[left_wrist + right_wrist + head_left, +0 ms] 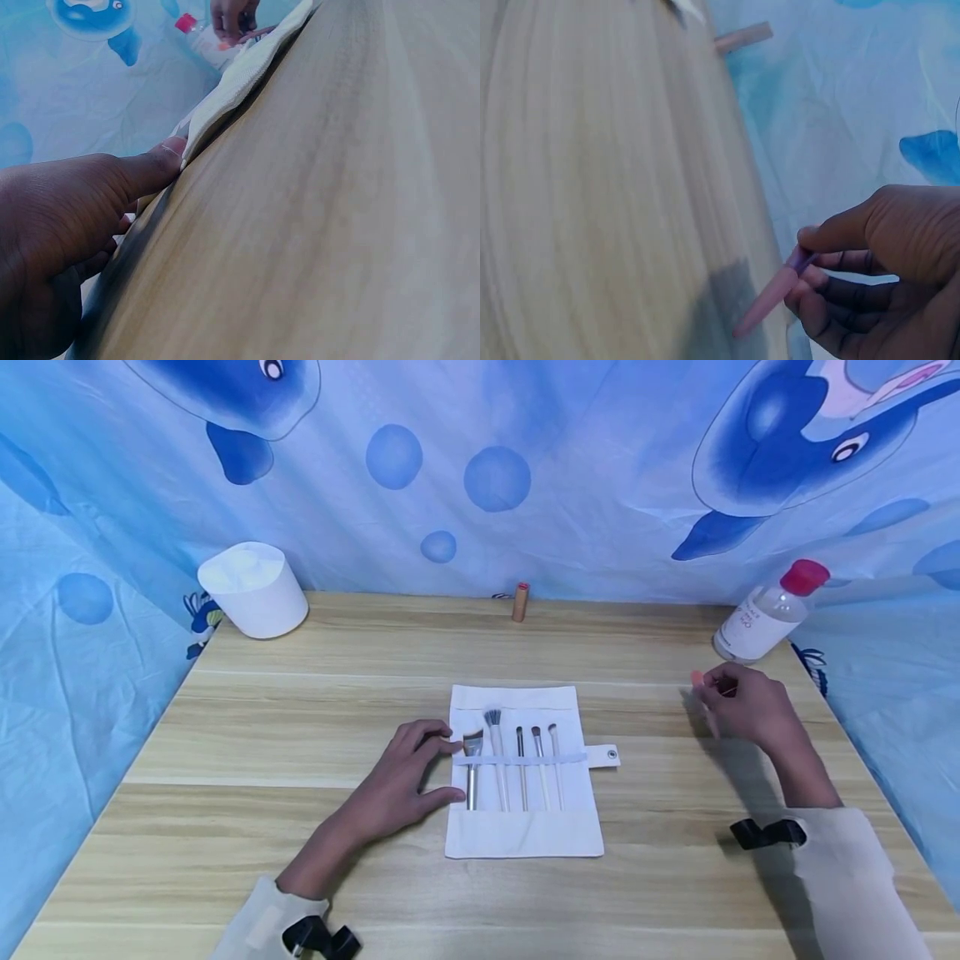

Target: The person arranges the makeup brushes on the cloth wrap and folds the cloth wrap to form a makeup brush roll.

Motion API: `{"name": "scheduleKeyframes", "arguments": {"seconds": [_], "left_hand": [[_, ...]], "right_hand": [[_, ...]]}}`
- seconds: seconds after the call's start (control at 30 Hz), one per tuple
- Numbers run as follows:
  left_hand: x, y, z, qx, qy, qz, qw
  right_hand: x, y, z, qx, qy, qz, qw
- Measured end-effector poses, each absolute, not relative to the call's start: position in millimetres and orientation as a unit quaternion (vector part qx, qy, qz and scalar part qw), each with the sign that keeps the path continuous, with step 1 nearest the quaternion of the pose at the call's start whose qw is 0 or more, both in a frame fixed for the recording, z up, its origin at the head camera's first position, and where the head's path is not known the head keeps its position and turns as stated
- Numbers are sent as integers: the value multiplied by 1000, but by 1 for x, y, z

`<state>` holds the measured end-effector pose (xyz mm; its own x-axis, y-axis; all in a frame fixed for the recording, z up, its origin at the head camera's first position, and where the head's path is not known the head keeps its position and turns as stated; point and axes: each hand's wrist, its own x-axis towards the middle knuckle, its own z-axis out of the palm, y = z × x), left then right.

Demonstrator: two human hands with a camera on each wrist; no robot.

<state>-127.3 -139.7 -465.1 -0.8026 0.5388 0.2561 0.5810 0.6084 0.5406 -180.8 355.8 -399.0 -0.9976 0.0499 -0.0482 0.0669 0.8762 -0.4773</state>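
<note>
A white brush roll point(517, 835) lies unrolled on the table, with several makeup brushes point(522, 768) tucked under its elastic band. My left hand point(408, 772) rests at its left edge, thumb and fingers spread apart, fingertips right at the cloth beside the flat wide brush. In the left wrist view the thumb touches the edge of the roll point(240, 79). Over the right side of the table, my right hand point(742, 702) pinches a slim pink tapered tool point(769, 300) between thumb and fingers. One end points down; the fingers hide its middle, and its exact kind cannot be told.
Behind my right hand stands a clear bottle point(761, 622) with a red cap. A small brown tube point(521, 603) stands at the back edge, and a white roll of tissue point(255, 593) at the back left. A blue patterned curtain point(585, 518) hangs behind the wooden table point(262, 710).
</note>
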Motion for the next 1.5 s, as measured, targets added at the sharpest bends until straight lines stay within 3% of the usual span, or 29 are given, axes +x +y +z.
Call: {"name": "scheduleKeyframes", "arguments": {"seconds": [0.53, 1.0, 1.5], "left_hand": [[-128, -140, -466, -316, -895, -312, 39], [-128, -140, -466, -315, -895, -312, 37], [-128, -140, -467, -315, -896, -310, 39]], "right_hand": [[-184, 298, -387, -42, 930, -365, -26], [-189, 256, -392, -94, 853, -512, 42], [-189, 228, -409, -108, 854, -503, 73]]}}
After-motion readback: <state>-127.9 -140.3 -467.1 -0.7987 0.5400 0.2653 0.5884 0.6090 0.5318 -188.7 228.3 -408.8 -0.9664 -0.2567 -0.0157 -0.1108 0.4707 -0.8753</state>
